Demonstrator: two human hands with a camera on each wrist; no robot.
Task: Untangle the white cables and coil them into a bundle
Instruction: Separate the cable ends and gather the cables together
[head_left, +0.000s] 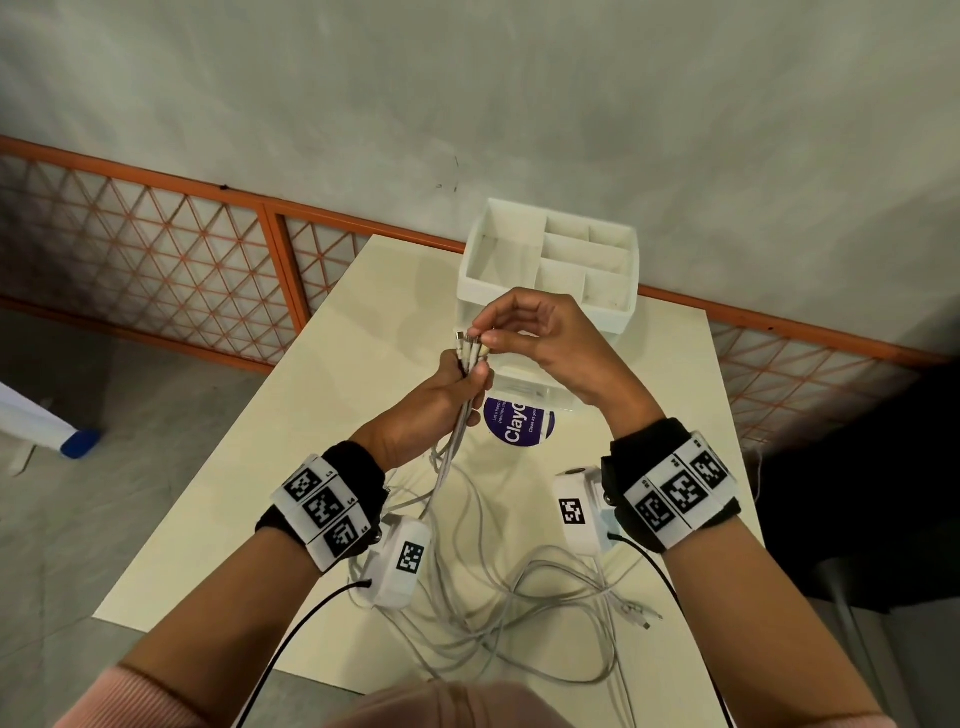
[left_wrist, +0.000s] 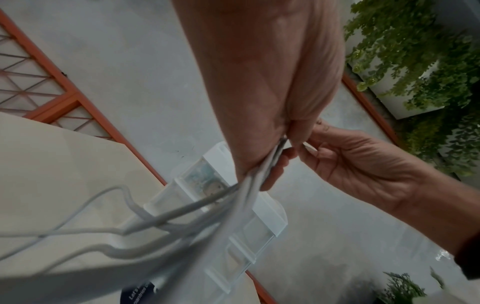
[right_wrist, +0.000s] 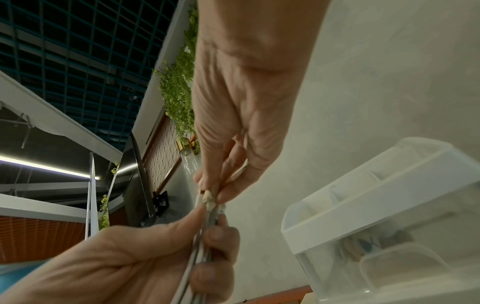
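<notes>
Several white cables (head_left: 457, 431) rise in a gathered bunch from loose tangled loops (head_left: 524, 623) on the cream table (head_left: 270, 467). My left hand (head_left: 447, 389) grips the bunch just below the plug ends (head_left: 470, 345), fingers curled round it. My right hand (head_left: 519, 332) pinches the plug ends from above with thumb and fingertips. In the left wrist view the cables (left_wrist: 249, 185) run out under my left palm (left_wrist: 259, 82). The right wrist view shows the connector tips (right_wrist: 207, 199) between my right fingers (right_wrist: 228, 164) and my left hand (right_wrist: 155, 257).
A white compartment organiser (head_left: 550, 260) with a clear drawer stands just behind my hands. A purple round sticker (head_left: 514, 423) lies on the table. An orange lattice fence (head_left: 156, 270) runs behind the table. Loose plug ends (head_left: 641, 616) lie at the table's right.
</notes>
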